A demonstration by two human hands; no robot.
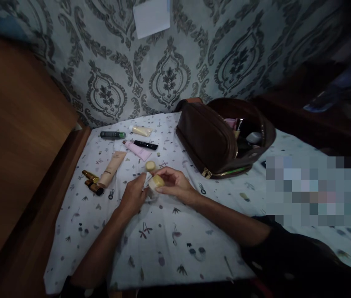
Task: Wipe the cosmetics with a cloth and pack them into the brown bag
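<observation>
My right hand (177, 186) pinches a small jar with a yellowish lid (158, 181) between thumb and fingers. Against the jar's left side, my left hand (134, 192) is closed on a white wipe (147, 180). Just behind the hands stands another small jar with a pale yellow lid (150, 166). A beige tube (112, 169) lies left of my left hand, with a pink tube (137, 150) and a black tube (146, 145) farther back. The open brown bag (208, 136) sits behind and right of my right hand, with several cosmetics inside.
Small gold and dark bottles (94, 187) lie near the left edge of the patterned white cloth (163, 248). A dark green bottle (112, 135) and a cream tube (142, 130) are at the back left. A wooden panel (17, 136) borders the left; the patterned wall rises behind.
</observation>
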